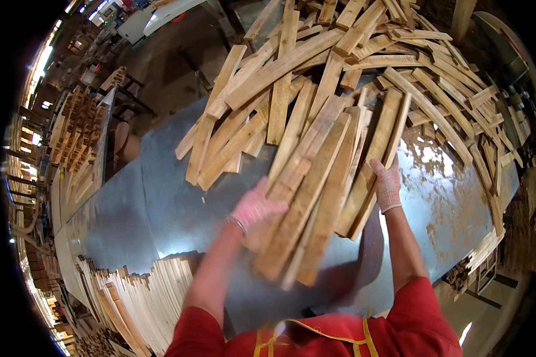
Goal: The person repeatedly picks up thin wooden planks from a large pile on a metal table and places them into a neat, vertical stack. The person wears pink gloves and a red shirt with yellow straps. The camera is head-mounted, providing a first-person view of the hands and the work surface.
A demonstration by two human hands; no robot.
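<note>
Gloved fingers of the right hand [388, 184] curl over the right edge of a fan of wooden boards [307, 199]; the blurred left hand [257, 208] touches its left side, its closure unclear. The boards span the middle of a metal table [113, 220], a jumbled wood heap [286, 68] far, pale strips [161, 291] near left.

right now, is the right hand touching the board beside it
Touching. The head view shows the right hand lapping over the edge of the board, with no gap between them.
</note>
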